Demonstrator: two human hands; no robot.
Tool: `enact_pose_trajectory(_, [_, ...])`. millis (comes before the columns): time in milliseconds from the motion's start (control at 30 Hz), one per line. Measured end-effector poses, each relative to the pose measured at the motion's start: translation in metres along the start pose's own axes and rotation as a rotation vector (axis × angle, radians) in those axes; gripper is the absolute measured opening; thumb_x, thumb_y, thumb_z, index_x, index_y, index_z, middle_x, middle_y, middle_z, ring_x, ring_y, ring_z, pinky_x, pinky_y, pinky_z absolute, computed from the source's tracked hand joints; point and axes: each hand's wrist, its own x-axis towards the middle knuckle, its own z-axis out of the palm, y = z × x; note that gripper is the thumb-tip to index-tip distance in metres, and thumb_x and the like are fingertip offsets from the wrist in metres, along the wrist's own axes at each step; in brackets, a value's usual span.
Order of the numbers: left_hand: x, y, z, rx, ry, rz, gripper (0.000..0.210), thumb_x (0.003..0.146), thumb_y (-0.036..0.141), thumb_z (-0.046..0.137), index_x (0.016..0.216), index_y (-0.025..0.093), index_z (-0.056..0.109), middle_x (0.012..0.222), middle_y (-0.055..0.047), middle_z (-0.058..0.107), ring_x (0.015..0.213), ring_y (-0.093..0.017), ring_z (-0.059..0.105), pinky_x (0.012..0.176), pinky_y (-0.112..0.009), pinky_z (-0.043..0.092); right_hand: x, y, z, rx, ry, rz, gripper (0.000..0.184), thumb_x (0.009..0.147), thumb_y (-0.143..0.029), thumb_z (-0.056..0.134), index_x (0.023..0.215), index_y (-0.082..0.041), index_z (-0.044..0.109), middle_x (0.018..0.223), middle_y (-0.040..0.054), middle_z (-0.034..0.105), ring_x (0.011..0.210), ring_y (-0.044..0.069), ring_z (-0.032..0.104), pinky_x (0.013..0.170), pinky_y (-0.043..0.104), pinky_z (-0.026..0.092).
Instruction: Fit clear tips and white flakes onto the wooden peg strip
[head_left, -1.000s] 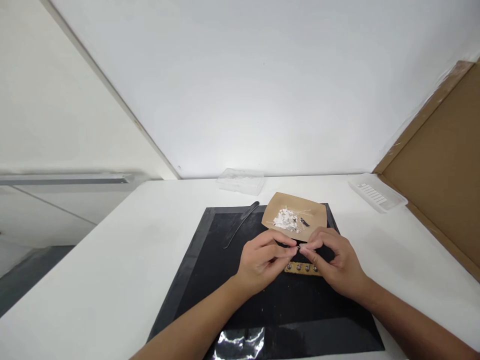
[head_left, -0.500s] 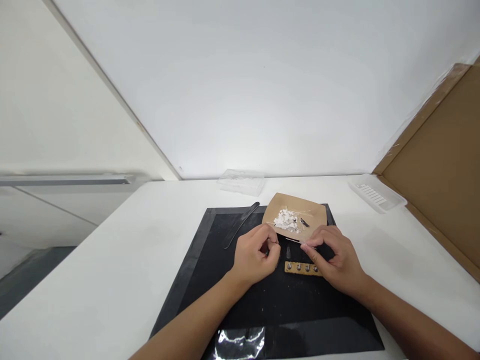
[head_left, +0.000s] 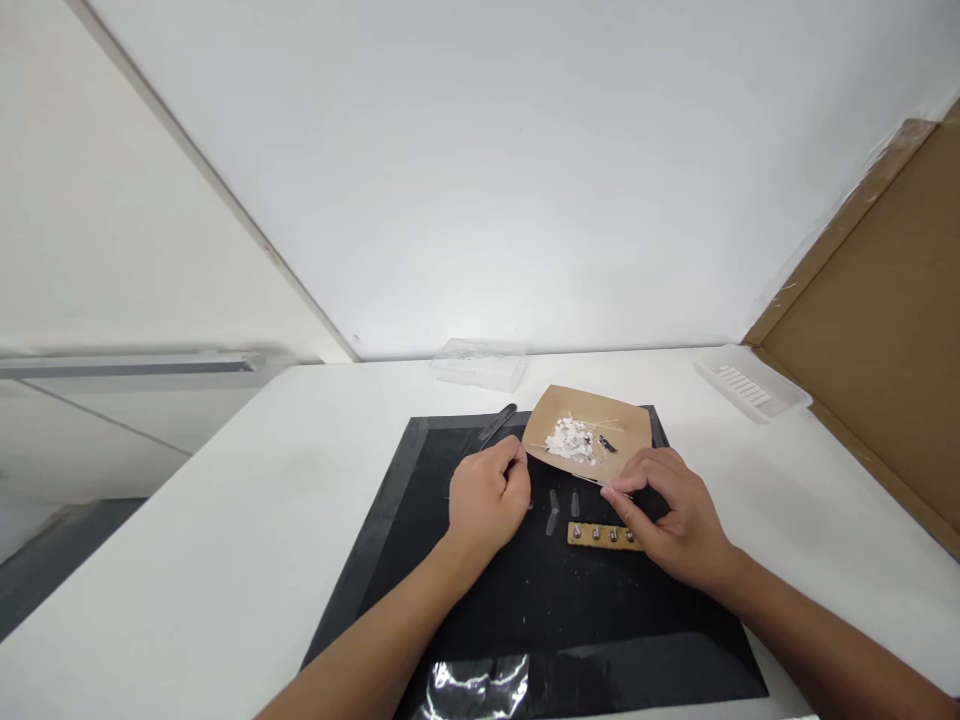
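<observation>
My left hand (head_left: 489, 500) is closed with fingers curled over the black mat (head_left: 540, 600). Whatever it holds, if anything, is hidden. In a pinch of thumb and fingers, my right hand (head_left: 664, 510) holds a thin pale stick (head_left: 591, 481) at the near edge of the brown paper tray (head_left: 546, 408). White flakes (head_left: 571, 440), fine sticks and a dark scrap lie in that tray. Between my hands, small clear nail-shaped pieces (head_left: 553, 510) rest on the mat. A cork-coloured strip (head_left: 604, 536) with several metal studs lies below, its right end behind my right hand.
A dark slim tool (head_left: 499, 425) lies partly behind my left hand. At the back stands a clear plastic box (head_left: 480, 366). A translucent tray (head_left: 780, 398) with white strips sits right, beside a cardboard panel (head_left: 870, 300). A white wall bounds the table's back.
My left hand has moved left, away from my right hand, uncovering more clear pieces on the mat. My right hand stays almost in place, still pinching.
</observation>
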Motion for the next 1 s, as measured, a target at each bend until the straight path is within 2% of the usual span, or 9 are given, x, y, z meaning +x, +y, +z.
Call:
enact_pose_trajectory(133, [0.0028, -0.0023, 0.0016, 0.042, -0.053, -0.098, 0.023, 0.086, 0.017, 0.046, 0.064, 0.022, 0.044, 0.056, 0.002, 0.049, 0.056, -0.016, 0.049, 0.059, -0.029, 0.027, -0.0001, 0.0000, -0.0002, -0.011, -0.001, 0.002, 0.014, 0.099, -0.022, 0.070, 0.089, -0.025, 0.062, 0.084, 0.0008, 0.069, 0.083, 0.021, 0.066, 0.080, 0.040, 0.050])
enact_pose_trajectory(567, [0.0084, -0.0018, 0.0018, 0.140, -0.143, -0.183, 0.024, 0.082, 0.013, 0.052, 0.061, 0.022, 0.046, 0.058, 0.001, 0.053, 0.058, -0.018, 0.052, 0.059, -0.029, 0.026, 0.0013, -0.0018, -0.0013, -0.006, -0.026, -0.021, 0.011, 0.100, -0.021, 0.070, 0.091, -0.026, 0.064, 0.086, 0.0010, 0.073, 0.085, 0.021, 0.070, 0.081, 0.040, 0.052])
enact_pose_trajectory(733, [0.0092, -0.0027, 0.0025, 0.149, -0.139, -0.195, 0.022, 0.082, 0.015, 0.053, 0.062, 0.022, 0.048, 0.058, 0.001, 0.054, 0.058, -0.018, 0.051, 0.058, -0.029, 0.025, 0.0022, -0.0022, -0.0018, 0.028, -0.181, -0.045, 0.010, 0.102, -0.019, 0.063, 0.097, -0.025, 0.059, 0.108, 0.0033, 0.079, 0.101, 0.023, 0.073, 0.092, 0.044, 0.051])
enact_pose_trajectory(1000, [0.0039, 0.0003, 0.0060, 0.139, -0.114, -0.183, 0.020, 0.082, 0.018, 0.055, 0.064, 0.022, 0.050, 0.058, 0.001, 0.055, 0.056, -0.017, 0.050, 0.058, -0.029, 0.024, 0.0006, -0.0028, -0.0006, 0.026, -0.386, -0.054, 0.016, 0.099, -0.009, 0.057, 0.099, -0.024, 0.054, 0.117, 0.0073, 0.077, 0.107, 0.026, 0.070, 0.097, 0.048, 0.049])
